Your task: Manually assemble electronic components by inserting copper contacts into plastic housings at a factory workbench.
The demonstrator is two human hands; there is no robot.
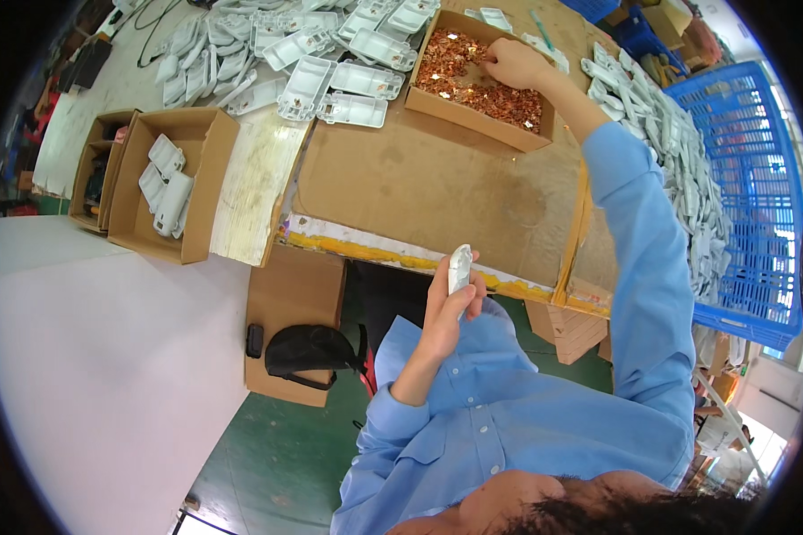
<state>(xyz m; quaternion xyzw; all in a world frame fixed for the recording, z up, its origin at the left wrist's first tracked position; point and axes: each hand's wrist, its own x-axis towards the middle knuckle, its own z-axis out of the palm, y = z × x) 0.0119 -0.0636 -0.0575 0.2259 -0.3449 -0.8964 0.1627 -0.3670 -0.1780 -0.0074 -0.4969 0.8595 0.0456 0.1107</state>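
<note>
Near my chest, just off the table's front edge, my left hand (446, 308) is closed round a white plastic casing (459, 267), held tilted upward. My right hand (517, 64) reaches far forward into a shallow cardboard box (477, 125) full of small copper-coloured metal pieces (495, 96). Its fingers are curled together and touch the pieces; whatever lies between the fingertips is hidden. To the left of that box lies a heap of white plastic casings (357, 80), several of them face up with compartments showing.
A blue plastic crate (745, 143) stands at the right beside another pile of white casings (660, 134). At the left, a cardboard box (214, 169) holds a few white casings. Brown board (401, 178) covers the tabletop before me. A black bag (312, 352) sits below the table.
</note>
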